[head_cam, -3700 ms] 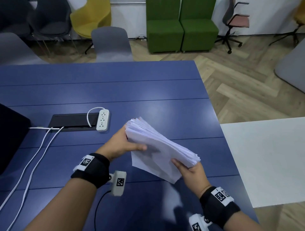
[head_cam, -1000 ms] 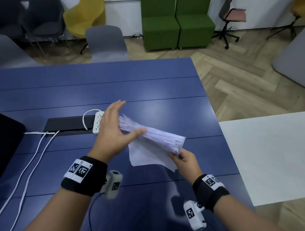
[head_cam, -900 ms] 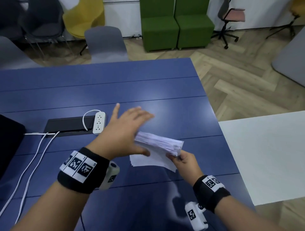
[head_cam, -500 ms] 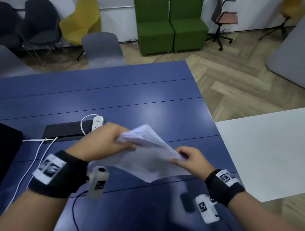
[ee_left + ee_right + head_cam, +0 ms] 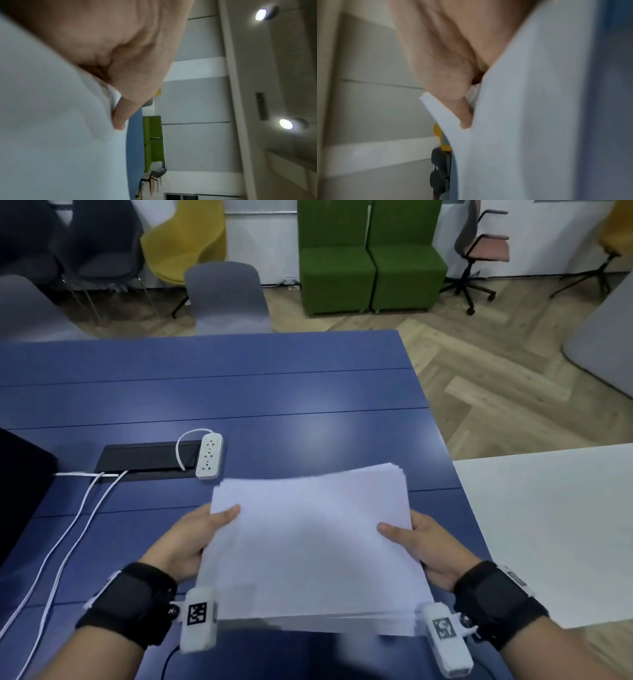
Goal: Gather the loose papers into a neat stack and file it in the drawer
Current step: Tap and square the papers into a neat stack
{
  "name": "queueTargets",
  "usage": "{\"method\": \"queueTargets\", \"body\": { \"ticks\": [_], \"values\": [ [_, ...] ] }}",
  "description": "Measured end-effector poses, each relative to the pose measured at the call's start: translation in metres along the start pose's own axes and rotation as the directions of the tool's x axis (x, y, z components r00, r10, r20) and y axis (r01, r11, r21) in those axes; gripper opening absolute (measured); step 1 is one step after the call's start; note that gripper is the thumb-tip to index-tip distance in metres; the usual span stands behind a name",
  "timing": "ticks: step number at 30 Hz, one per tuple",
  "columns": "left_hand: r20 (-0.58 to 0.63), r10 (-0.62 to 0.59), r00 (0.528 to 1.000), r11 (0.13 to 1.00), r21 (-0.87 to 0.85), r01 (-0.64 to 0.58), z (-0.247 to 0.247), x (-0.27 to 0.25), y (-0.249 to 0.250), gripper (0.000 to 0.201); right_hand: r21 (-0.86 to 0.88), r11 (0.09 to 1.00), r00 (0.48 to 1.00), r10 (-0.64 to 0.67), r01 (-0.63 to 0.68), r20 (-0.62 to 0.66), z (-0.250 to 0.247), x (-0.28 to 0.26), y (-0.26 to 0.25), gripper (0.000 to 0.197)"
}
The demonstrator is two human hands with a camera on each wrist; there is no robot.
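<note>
The head view looks forward and down from above the near edge of the blue bench (image 5: 308, 392), taking in both hands, the paper stack (image 5: 315, 546) between them and the room beyond. The left wrist view sits right against the left hand (image 5: 120, 47), rolled sideways, facing along the stack (image 5: 51, 135) to the far wall. The right wrist view is as close to the right hand (image 5: 447, 54), also rolled. All three share the stack; the head and left wrist views share the green sofas (image 5: 370, 258) (image 5: 153, 140).

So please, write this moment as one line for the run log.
paper stack gathered | left hand holds left edge | right hand holds right edge | above blue table
</note>
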State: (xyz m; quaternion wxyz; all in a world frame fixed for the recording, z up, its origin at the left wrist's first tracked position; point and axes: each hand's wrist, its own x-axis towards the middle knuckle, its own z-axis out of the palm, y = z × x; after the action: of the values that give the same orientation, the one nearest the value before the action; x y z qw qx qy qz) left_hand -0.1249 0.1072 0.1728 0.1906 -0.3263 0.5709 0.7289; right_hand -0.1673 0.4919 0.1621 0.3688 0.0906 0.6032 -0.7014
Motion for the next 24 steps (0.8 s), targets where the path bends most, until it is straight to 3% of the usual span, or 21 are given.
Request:
{"method": "queueTargets", "body": {
  "ticks": [2,4,6,10,12,14,16,18,19,21,24],
  "values": [
    [0.069,-0.13,0.989,0.989,0.08,0.124,-0.006,0.0,-0.019,0.034,0.065,0.994,0.995,0.089,-0.086,-0.036,-0.001,0.007,0.013,0.037],
    [0.187,-0.164,0.969,0.975,0.177,0.131,-0.012,-0.005,-0.033,0.038,0.132,0.981,0.988,0.149,-0.143,-0.032,-0.005,0.007,0.022,0.038],
    [0.222,-0.099,0.97,0.978,0.202,0.053,-0.013,-0.01,-0.039,0.04,0.218,0.958,0.982,0.184,-0.188,0.036,-0.007,0.001,0.026,0.039],
    [0.059,0.192,0.98,0.972,0.126,-0.198,-0.007,-0.009,-0.039,0.041,0.161,0.971,0.975,0.15,-0.176,0.162,-0.004,-0.006,0.028,0.043],
    [-0.008,0.319,0.948,0.943,0.107,-0.317,-0.007,-0.004,-0.037,0.041,0.004,0.999,0.994,0.043,-0.043,0.102,0.003,-0.004,0.026,0.037],
    [-0.041,0.41,0.911,0.907,0.128,-0.402,-0.001,-0.001,-0.035,0.039,-0.266,0.946,0.979,-0.202,0.186,-0.034,0.009,0.004,0.026,0.027],
    [-0.081,0.455,0.887,0.884,0.157,-0.44,0.008,0.007,-0.037,0.029,-0.474,0.796,0.884,-0.462,0.376,-0.075,0.011,0.015,0.031,0.03],
    [-0.123,0.463,0.877,0.881,0.173,-0.441,0.014,0.02,-0.045,0.02,-0.54,0.697,0.809,-0.586,0.473,-0.047,0.008,0.033,0.049,0.043],
    [-0.133,0.465,0.875,0.881,0.167,-0.443,0.015,0.029,-0.051,0.024,-0.557,0.675,0.797,-0.603,0.484,-0.039,0.004,0.042,0.06,0.045],
    [-0.192,0.451,0.871,0.892,0.138,-0.431,0.016,0.042,-0.063,0.052,-0.603,0.678,0.809,-0.581,0.42,-0.09,-0.006,0.059,0.08,0.037],
    [-0.281,0.468,0.838,0.883,0.174,-0.436,0.016,0.058,-0.07,0.073,-0.503,0.807,0.868,-0.455,0.308,-0.198,-0.011,0.071,0.087,0.026]
  ]
}}
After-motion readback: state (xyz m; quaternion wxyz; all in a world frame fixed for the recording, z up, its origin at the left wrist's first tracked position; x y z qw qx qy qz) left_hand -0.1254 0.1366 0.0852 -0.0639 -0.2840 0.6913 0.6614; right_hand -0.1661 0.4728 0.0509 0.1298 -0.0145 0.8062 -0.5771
